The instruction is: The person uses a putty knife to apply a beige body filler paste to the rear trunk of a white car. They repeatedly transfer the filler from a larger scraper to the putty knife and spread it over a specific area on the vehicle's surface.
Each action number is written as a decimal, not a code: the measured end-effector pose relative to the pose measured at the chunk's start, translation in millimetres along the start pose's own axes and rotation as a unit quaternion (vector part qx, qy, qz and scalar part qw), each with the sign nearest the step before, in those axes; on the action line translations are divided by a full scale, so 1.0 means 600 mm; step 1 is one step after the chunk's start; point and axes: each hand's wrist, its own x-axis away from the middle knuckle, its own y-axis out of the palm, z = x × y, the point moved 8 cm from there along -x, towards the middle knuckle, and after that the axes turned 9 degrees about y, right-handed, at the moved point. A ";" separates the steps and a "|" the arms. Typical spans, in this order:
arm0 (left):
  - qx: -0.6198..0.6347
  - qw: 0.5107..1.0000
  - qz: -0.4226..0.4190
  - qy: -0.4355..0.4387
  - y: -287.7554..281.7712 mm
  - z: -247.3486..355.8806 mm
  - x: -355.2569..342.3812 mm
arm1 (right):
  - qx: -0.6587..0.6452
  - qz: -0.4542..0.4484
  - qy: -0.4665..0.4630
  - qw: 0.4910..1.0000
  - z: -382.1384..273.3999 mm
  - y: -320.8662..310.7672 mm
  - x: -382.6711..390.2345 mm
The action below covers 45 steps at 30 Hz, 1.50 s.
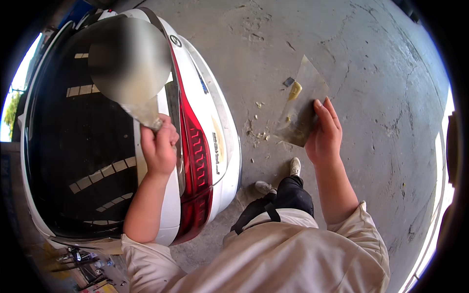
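Note:
My left hand (160, 146) is closed around the lower end of a pale, greyish, translucent piece (144, 114) above the back of a white car (222, 132). A round blurred patch covers the upper part of that piece, so I cannot tell its kind. Out to the right, my right hand (326, 129) grips a thin, see-through flat sheet (309, 93) by its near right edge. On this sheet lies a smear of yellow paste (295, 91), with a smaller dab lower down.
The car's dark rear glass (97, 146) and red tail light (193, 146) fill the left side. Crumbs (258, 134) and a small dark square (288, 82) show on the grey concrete floor (381, 146). Tools and clutter (90, 268) lie at the lower left.

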 end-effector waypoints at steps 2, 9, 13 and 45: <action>0.075 0.994 0.074 -0.036 -0.016 -0.009 -0.021 | 0.121 0.027 0.019 0.992 0.052 -0.051 -0.040; 0.138 0.980 0.092 -0.112 -0.036 -0.075 -0.011 | 0.245 0.002 0.166 0.955 0.425 -0.234 -0.089; 0.165 0.975 0.064 -0.133 -0.031 -0.088 -0.003 | 0.230 -0.040 0.259 0.937 0.555 -0.253 -0.096; 0.105 0.987 0.114 -0.050 -0.016 -0.124 -0.011 | 0.310 -0.154 0.015 0.938 0.597 -0.175 -0.193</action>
